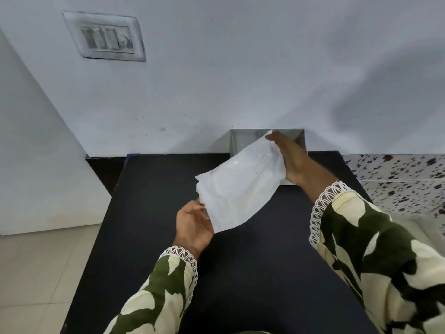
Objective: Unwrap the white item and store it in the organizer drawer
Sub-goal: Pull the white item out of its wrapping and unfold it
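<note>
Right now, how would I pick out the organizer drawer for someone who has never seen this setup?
Find the dark table against the pale wall. At its far edge, right of centre, sits the organizer drawer, an open grey box. The white item, held by the left hand and right hand, partly hides it.

A grimy switch plate (104,36) is set in a pale blue wall (240,68) above a dark table (149,213). Beige floor tiles (36,273) lie to one side, a floral-print cloth (397,179) to the other.
</note>
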